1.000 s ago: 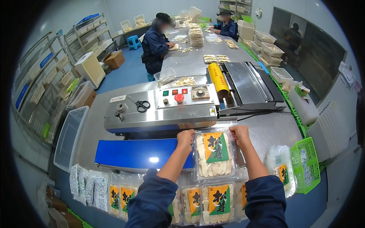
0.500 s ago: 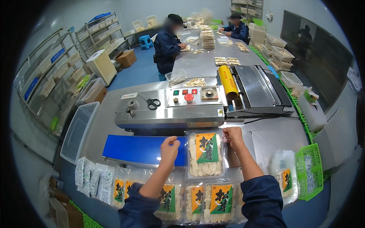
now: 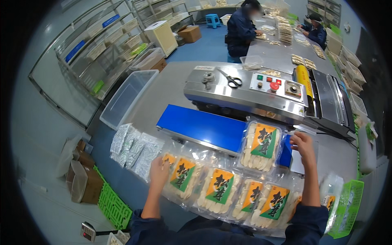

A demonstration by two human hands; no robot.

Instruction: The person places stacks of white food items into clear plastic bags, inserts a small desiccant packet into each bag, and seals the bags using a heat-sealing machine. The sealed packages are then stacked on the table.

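A clear bag (image 3: 261, 147) of pale sliced mushrooms with an orange-and-green label lies at the right end of the blue conveyor belt (image 3: 204, 126), its top edge by the front of the sealing machine (image 3: 241, 92). Beside its right edge is my right hand (image 3: 303, 146), fingers loosely bent and apart, holding nothing visible. My left hand (image 3: 158, 171) is lower left, at the end of a row of similar filled bags (image 3: 220, 191), next to silvery printed packets (image 3: 134, 151). Its fingers look slightly bent and open, with their tips partly hidden.
Black scissors (image 3: 234, 82) lie on the machine. A film wrapper with a yellow roll (image 3: 304, 81) stands to its right. An empty clear bin (image 3: 128, 98) is at left, a green basket (image 3: 347, 208) at lower right. Two people (image 3: 241, 32) work at the far table.
The view has swung left. My left hand has left the upper bag's side for the row's left end. My right hand has come away from the bag's top corner and loosened.
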